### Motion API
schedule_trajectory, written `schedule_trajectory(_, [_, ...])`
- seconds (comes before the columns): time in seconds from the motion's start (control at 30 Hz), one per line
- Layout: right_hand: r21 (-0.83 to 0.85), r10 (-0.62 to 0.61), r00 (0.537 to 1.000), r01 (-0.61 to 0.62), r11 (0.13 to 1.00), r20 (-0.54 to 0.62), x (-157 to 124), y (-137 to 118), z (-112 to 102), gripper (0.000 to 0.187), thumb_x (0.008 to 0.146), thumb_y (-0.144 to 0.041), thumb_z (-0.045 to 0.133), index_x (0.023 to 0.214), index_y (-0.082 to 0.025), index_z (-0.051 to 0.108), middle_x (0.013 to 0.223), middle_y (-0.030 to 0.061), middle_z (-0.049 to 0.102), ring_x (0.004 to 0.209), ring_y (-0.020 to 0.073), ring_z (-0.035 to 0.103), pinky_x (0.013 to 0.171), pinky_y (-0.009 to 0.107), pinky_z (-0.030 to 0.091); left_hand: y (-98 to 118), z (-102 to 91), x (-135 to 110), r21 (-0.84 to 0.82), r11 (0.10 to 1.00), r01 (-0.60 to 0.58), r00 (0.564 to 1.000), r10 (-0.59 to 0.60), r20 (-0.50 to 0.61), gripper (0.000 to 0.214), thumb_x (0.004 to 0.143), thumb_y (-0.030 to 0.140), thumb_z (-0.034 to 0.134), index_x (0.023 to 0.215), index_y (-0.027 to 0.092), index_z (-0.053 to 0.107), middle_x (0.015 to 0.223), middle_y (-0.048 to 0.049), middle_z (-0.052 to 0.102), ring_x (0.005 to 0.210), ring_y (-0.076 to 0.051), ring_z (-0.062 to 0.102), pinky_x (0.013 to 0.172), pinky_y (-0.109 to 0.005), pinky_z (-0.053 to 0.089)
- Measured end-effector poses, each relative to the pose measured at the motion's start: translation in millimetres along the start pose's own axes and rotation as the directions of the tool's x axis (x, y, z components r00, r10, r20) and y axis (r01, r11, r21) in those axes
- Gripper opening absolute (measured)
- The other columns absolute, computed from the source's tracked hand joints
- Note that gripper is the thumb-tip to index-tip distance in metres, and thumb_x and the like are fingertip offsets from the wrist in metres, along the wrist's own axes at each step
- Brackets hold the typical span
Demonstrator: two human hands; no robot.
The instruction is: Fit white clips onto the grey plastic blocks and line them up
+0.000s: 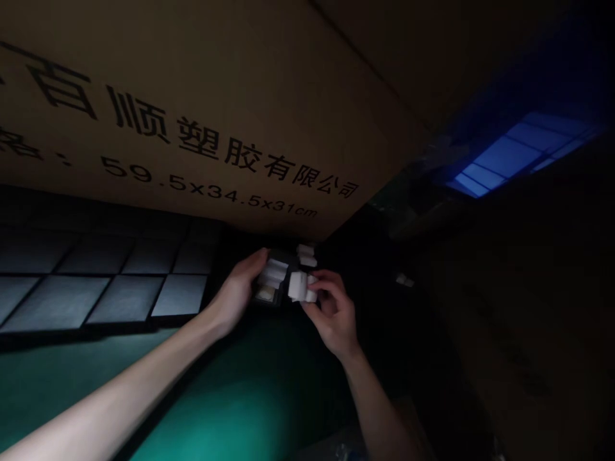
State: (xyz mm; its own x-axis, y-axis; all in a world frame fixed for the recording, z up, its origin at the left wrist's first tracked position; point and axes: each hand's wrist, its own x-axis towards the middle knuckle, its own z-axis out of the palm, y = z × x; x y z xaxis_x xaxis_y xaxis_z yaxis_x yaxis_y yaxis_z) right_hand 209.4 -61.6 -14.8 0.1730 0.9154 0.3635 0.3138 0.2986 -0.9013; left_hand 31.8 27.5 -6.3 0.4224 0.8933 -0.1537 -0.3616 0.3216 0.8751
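Note:
My left hand [240,282] is closed on the left side of a small dark box [271,302]. Inside the box shows a folded white paper piece [273,274] with something pale below it. Just to the right, my right hand [334,310] pinches a small folded white paper piece [298,286] between thumb and fingers. Another white folded piece [306,255] lies a little behind it, close to the carton's foot. Dim light hides the box's far edges.
A big printed carton [230,115] stands behind my hands. Rows of dark flat boxes [125,298] lie at the left on a green surface [211,410]. Small white scraps [404,280] lie to the right. A blue glossy thing [509,153] is at the upper right.

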Motion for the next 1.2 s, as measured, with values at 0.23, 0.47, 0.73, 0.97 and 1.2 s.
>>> schedule_trajectory(0.23, [-0.301,-0.168,0.984,0.145,0.943,-0.053,-1,1,1,0.04,0.082,-0.011,0.07,0.117,-0.029,0.063,0.116,0.007,0.055,0.111,0.0217,0.058,0.09,0.038,0.056,6,2.0,-3,0.277,0.96,0.043,0.998,-0.031,-0.048,0.058,0.089,0.067,0.051,0.132,0.028,0.06,0.117,-0.006,0.071,0.106,-0.029,0.065,0.083,-0.036,0.052])
schedule_trajectory(0.47, [-0.43,-0.254,0.967,0.224,0.874,-0.011,-2,3,-2,0.047,0.085,-0.007,0.063,0.126,-0.029,0.06,0.117,0.0081,0.053,0.111,0.0218,0.057,0.091,0.038,0.056,11,1.4,-5,0.345,0.936,0.064,0.998,-0.065,-0.008,0.044,0.093,0.052,0.047,0.129,0.03,0.056,0.116,-0.005,0.068,0.104,-0.029,0.062,0.077,-0.036,0.05])
schedule_trajectory(0.73, [-0.431,-0.262,0.965,0.237,0.871,0.001,-1,1,-3,0.038,0.084,-0.007,0.064,0.117,-0.028,0.064,0.121,0.0079,0.056,0.114,0.0222,0.06,0.095,0.039,0.055,12,1.4,-3,0.451,0.892,0.033,0.997,0.002,-0.077,0.03,0.09,0.048,0.051,0.108,0.024,0.052,0.079,0.0003,0.057,0.072,-0.022,0.057,0.063,-0.036,0.048])
schedule_trajectory(0.97, [-0.424,-0.199,0.98,0.17,0.889,-0.023,1,3,-5,0.032,0.085,-0.011,0.065,0.113,-0.028,0.066,0.123,0.0068,0.061,0.119,0.0228,0.059,0.1,0.043,0.053,10,3.6,-6,0.387,0.919,-0.072,0.968,-0.029,0.248,0.05,0.083,0.056,0.066,0.118,0.02,0.059,0.125,-0.0104,0.059,0.108,-0.028,0.061,0.088,-0.041,0.052])
schedule_trajectory(1.2, [-0.314,-0.077,0.995,0.055,0.948,-0.058,2,3,-5,0.034,0.086,-0.017,0.067,0.118,-0.027,0.063,0.124,0.0077,0.062,0.119,0.0235,0.06,0.099,0.043,0.054,0,1.4,-5,0.514,0.845,-0.15,0.982,0.066,0.178,0.058,0.078,0.04,0.073,0.113,0.024,0.03,0.108,-0.0053,0.055,0.094,-0.02,0.058,0.07,-0.029,0.051])
